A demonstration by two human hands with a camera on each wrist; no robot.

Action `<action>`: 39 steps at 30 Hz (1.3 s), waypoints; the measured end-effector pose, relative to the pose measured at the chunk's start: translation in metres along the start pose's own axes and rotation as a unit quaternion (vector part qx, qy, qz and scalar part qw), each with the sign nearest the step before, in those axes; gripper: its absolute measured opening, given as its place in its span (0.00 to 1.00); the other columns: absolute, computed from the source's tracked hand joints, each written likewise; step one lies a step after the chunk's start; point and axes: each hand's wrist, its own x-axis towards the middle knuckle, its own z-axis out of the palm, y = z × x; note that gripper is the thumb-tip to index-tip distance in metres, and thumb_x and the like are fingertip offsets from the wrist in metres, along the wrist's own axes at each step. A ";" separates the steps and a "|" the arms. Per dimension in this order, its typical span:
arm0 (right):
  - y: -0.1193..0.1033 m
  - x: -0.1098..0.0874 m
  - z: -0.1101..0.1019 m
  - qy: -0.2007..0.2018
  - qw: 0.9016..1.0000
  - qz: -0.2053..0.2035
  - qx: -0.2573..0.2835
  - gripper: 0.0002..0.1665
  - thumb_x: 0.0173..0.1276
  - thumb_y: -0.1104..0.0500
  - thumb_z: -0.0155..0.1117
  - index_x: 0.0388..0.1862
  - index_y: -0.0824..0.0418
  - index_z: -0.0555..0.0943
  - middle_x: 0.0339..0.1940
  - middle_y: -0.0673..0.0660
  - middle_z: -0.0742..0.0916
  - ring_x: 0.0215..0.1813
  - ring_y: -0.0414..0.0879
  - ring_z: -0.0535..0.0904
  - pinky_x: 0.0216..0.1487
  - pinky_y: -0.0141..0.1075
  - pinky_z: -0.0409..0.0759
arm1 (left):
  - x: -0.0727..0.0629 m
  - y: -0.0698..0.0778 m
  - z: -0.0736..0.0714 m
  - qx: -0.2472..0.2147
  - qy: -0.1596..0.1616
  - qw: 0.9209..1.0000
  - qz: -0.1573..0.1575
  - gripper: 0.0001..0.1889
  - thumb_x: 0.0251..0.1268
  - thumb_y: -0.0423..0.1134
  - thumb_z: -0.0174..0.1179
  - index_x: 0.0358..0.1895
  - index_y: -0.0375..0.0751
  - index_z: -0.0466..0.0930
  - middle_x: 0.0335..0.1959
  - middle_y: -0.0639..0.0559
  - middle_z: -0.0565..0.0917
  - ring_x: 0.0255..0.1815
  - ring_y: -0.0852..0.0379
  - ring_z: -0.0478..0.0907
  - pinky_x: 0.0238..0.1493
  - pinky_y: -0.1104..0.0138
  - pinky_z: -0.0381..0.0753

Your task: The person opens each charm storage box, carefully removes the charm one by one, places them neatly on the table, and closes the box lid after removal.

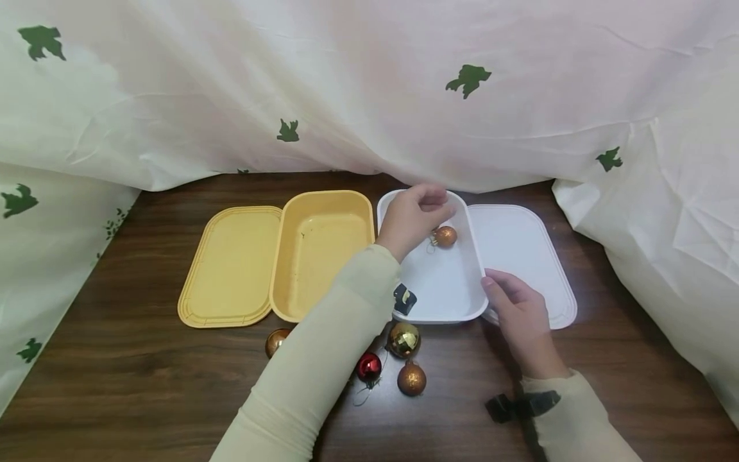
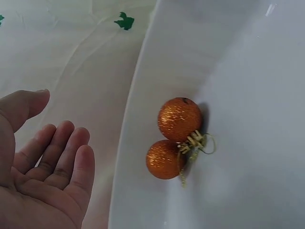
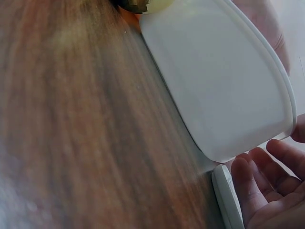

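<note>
Over the far part of the white container (image 1: 444,295), my left hand (image 1: 412,215) hovers with relaxed fingers and nothing in them. Two glittery orange baubles (image 2: 179,119) with gold hanging loops lie side by side against the container's wall in the left wrist view. Only one orange bauble (image 1: 444,237) shows in the head view, just below the left fingertips. At the near right corner, my right hand (image 1: 519,314) holds the container's rim, thumb at the edge and fingers against the outer wall. The white lid (image 1: 519,237) lies flat beside it, partly behind that hand.
Left of the white container stands a yellow container (image 1: 323,256), with its yellow lid (image 1: 231,269) beside it. In front lie a gold bauble (image 1: 403,339), a red bauble (image 1: 369,366), an orange bauble (image 1: 412,378) and a copper bauble (image 1: 277,341) partly behind the left sleeve.
</note>
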 end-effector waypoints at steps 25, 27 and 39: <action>0.002 0.000 -0.002 0.010 1.000 -0.005 -0.015 0.30 0.78 0.43 0.55 0.63 0.65 0.80 0.63 0.58 0.83 0.65 0.50 0.77 0.65 0.50 0.75 | 0.015 -0.019 0.026 0.111 -0.071 0.990 -0.058 0.23 0.65 0.42 0.68 0.63 0.47 0.80 0.55 0.54 0.84 0.53 0.59 0.79 0.57 0.70 0.78; 0.002 0.000 -0.001 0.009 1.000 -0.007 -0.014 0.30 0.78 0.43 0.55 0.63 0.65 0.80 0.62 0.58 0.84 0.66 0.50 0.77 0.66 0.50 0.75 | 0.016 -0.019 0.027 0.128 -0.073 0.987 -0.056 0.23 0.65 0.42 0.68 0.63 0.46 0.80 0.56 0.54 0.84 0.54 0.59 0.79 0.58 0.69 0.77; 0.001 0.001 0.002 0.000 1.000 -0.010 -0.009 0.30 0.78 0.43 0.55 0.62 0.66 0.79 0.62 0.59 0.84 0.66 0.50 0.77 0.66 0.50 0.75 | 0.022 -0.028 0.028 0.133 -0.090 0.984 -0.072 0.21 0.63 0.45 0.71 0.57 0.42 0.82 0.50 0.53 0.85 0.51 0.57 0.78 0.56 0.67 0.77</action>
